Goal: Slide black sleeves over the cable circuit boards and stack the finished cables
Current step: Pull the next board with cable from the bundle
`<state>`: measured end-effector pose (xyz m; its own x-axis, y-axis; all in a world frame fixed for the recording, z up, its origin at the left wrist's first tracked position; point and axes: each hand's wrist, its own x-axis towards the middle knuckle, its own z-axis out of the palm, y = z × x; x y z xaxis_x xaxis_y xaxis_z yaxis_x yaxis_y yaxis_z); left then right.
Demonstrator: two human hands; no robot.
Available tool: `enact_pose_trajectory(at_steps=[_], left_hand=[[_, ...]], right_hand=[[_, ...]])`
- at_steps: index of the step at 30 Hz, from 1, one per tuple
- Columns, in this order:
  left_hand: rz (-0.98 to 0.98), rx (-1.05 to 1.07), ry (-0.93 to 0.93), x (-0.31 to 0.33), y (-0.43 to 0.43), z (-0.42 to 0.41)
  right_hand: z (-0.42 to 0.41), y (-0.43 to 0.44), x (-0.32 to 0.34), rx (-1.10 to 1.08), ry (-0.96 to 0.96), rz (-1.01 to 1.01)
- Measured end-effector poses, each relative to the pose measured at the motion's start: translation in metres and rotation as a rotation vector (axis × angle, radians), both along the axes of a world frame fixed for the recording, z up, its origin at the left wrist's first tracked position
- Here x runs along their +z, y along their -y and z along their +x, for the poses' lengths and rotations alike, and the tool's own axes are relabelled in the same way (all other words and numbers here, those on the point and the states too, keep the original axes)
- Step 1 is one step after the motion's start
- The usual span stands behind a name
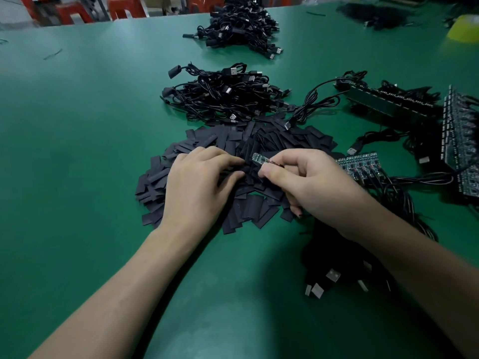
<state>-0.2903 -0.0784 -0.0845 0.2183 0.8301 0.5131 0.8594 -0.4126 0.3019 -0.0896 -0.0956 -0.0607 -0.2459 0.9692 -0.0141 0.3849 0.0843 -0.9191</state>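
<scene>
A heap of flat black sleeves (272, 141) lies on the green table (77, 125). My left hand (199, 182) rests on the heap, its fingertips pinching one black sleeve (239, 169). My right hand (305, 182) pinches a small cable circuit board (259, 159), whose bare tip points left toward the left fingertips. The board's cable runs under my right hand, hidden. A pile of finished cables (225, 94) sits just beyond the sleeves.
A second cable pile (243, 27) lies farther back. Rows of bare circuit boards with cables (363, 167) (461, 141) sit at the right. Loose cables with USB plugs (334, 278) lie under my right forearm. Red stools stand past the far edge.
</scene>
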Motion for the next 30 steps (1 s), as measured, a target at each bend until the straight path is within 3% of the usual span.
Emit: enact_pose_trajectory(at_steps=[7, 13, 18, 23, 26, 30], left_hand=[[0.107, -0.006, 0.172, 0.006, 0.009, -0.012], [0.007, -0.220, 0.407, 0.014, 0.020, -0.005], [-0.033, -0.330, 0.347, 0.011, 0.025, 0.003], [0.040, -0.301, 0.217, 0.007, 0.024, 0.004], [0.019, -0.279, 0.254, 0.007, 0.024, 0.003], [-0.041, -0.226, 0.389, 0.010, 0.021, -0.001]], right_hand=[[0.011, 0.002, -0.005, -0.077, -0.199, -0.064], [0.013, 0.000, -0.005, -0.042, -0.264, -0.125], [0.015, 0.002, -0.005, -0.022, -0.269, -0.139], [0.013, 0.003, -0.008, -0.017, -0.207, -0.087], [0.011, 0.005, -0.005, -0.003, -0.166, -0.027], [0.016, -0.001, 0.002, -0.011, -0.386, -0.114]])
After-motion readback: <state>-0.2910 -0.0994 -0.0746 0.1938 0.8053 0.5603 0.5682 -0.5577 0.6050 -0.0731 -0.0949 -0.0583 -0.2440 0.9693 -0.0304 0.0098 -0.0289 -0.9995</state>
